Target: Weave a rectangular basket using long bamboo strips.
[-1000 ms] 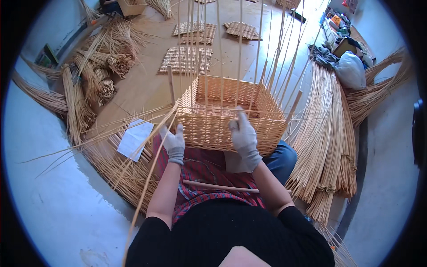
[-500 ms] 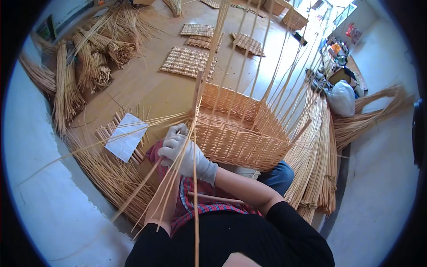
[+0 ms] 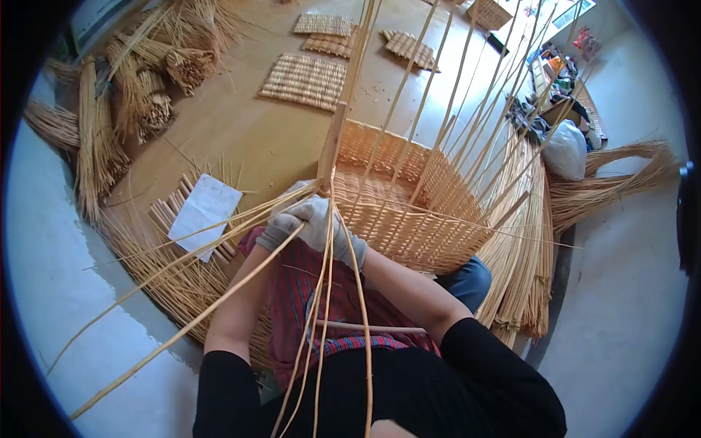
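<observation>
Both of my hands wear pale work gloves and meet at the near left corner of a wicker basket (image 3: 416, 237) tilted on my lap. My right hand (image 3: 319, 219) is closed on willow rods at the corner post (image 3: 334, 142). My left hand (image 3: 281, 225) is closed beside it, partly hidden behind the right, on rods at the same corner. A thick willow rod (image 3: 197, 317) runs from between the hands to the lower left. Thinner rods fan out left, and several loose strands (image 3: 321, 321) hang down over my lap. Tall upright stakes (image 3: 405, 87) rise from the basket walls.
Left lie rod bundles (image 3: 102, 146) and short sticks with a white sheet (image 3: 207, 212) on them. Woven panels (image 3: 305, 79) rest on the floor ahead. To the right are long rod bundles (image 3: 511, 241) and a white bag (image 3: 566, 150). A stick (image 3: 372, 327) lies across my lap.
The thick rod now sticks out farther to the lower left, and the hanging strands have swung right over my lap. My hands have moved slightly up to the corner post.
</observation>
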A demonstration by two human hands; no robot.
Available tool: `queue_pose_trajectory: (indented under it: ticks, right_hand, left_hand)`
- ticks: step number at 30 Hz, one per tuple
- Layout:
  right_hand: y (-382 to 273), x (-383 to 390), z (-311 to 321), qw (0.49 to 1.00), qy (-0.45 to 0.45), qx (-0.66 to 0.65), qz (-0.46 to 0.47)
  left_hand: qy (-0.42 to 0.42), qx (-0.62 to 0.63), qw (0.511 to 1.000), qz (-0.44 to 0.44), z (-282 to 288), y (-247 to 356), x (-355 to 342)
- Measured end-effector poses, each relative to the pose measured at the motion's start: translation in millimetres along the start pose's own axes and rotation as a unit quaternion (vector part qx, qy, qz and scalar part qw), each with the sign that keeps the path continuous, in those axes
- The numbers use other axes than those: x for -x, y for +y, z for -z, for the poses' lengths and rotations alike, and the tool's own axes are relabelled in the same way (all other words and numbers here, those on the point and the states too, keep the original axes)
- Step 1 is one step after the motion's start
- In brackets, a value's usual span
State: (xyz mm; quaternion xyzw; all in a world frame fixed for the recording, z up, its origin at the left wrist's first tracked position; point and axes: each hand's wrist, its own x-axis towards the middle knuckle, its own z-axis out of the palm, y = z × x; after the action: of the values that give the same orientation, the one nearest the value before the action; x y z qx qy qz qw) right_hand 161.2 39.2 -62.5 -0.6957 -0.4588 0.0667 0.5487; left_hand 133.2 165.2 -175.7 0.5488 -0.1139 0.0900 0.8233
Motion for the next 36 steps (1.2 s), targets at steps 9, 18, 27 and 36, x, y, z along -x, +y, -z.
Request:
queue_pose_trajectory:
  ticks: [9, 18, 27, 36]
  right_hand:
    - [-4.2, 13.4, -22.7, 0.994, 0.015, 0.103, -0.013]
    - [-56.9, 23.6, -10.7, 0.986, -0.104, 0.129, 0.0]
    - [-30.9, 110.0, 71.0, 0.95, 0.132, -0.162, -0.232]
    - [39.1, 96.9, 139.7, 0.882, 0.414, -0.153, -0.168]
  left_hand:
    - [-0.108, -0.103, 0.986, 0.079, 12.9, 32.3, -28.1]
    - [-0.288, 0.016, 0.927, 0.238, 24.1, 58.1, -68.8]
    - [-0.104, -0.236, 0.966, 0.029, 6.8, 24.1, -36.1]
    - [-0.017, -0.19, 0.98, -0.06, -16.0, -3.1, -39.3]
